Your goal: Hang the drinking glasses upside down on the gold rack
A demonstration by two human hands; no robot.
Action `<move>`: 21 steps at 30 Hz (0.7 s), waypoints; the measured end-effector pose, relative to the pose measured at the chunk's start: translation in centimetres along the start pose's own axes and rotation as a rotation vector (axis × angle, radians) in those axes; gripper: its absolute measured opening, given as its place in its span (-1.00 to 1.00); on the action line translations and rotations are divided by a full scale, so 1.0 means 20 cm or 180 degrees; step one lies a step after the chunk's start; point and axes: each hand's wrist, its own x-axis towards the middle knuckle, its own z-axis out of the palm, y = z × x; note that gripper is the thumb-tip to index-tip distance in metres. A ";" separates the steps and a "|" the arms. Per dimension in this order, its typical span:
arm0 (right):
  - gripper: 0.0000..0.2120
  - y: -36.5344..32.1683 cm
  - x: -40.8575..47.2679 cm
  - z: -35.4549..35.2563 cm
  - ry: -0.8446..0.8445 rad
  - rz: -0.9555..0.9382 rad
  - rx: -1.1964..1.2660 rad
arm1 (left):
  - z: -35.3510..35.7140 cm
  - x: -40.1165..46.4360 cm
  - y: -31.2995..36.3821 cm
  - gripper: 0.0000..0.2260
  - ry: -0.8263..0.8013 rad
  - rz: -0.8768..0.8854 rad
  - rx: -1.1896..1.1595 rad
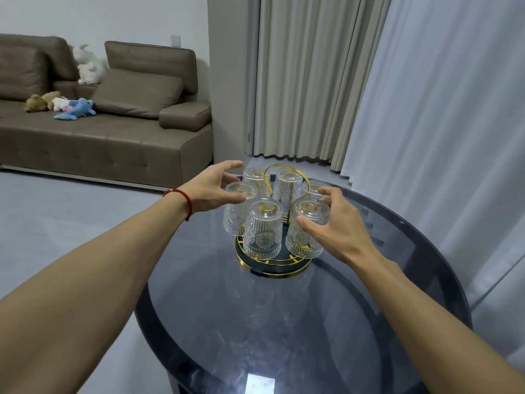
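Both hands flanked the gold rack [273, 261] on the table [326, 322]: my left hand [211, 189] spread wide, fingers grazing the far-left glass [237, 207]; my right hand [335, 220] half open beside the near-right glass [308, 228], gripping nothing. Six glasses hung inverted; I judged only gentle steadying remained, without knocking neighbours.

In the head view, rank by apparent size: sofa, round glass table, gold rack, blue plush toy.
1. Table and sofa: look alike in size; the table is nearer and the sofa is cropped, so unranked.
2. Gold rack.
3. Blue plush toy, smallest, though farthest.
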 end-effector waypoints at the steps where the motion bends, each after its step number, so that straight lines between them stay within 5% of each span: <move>1: -0.27 0.00 0.00 0.00 0.0006 -0.0004 0.0006 | -0.01 0.00 0.00 -0.25 -0.0037 0.0000 0.0036; 21: -0.23 0.03 -0.02 -0.05 -0.0147 0.0009 -0.0006 | -0.06 -0.07 0.00 -0.21 -0.0001 -0.0053 0.0342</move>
